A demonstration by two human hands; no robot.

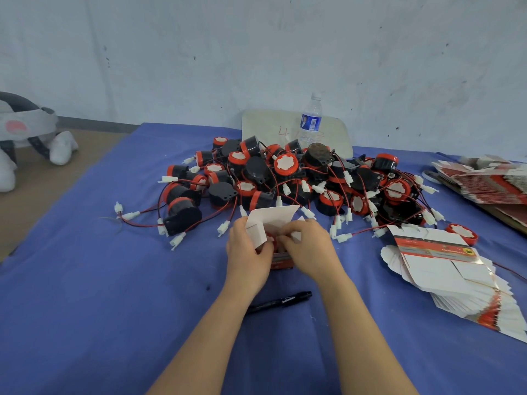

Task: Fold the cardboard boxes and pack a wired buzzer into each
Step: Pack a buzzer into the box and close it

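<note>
Early yet, seemingly. Just in front of buzzer pile (285, 178): one folded box (271, 219), lid flap up, gripped by curled left hand (248, 252); right hand (310, 249) pinching a flap at its mouth, red buzzer (270, 238) partly in. Right of pile: flat boxes (445, 269), unfolded. No closed box visible.

A makeshift packing workshop: wired buzzers (285, 178) are lying heaped on a blue cloth (85, 280), flat printed cartons (445, 269) are sitting stacked alongside, against a scuffed bare wall (199, 52).
</note>
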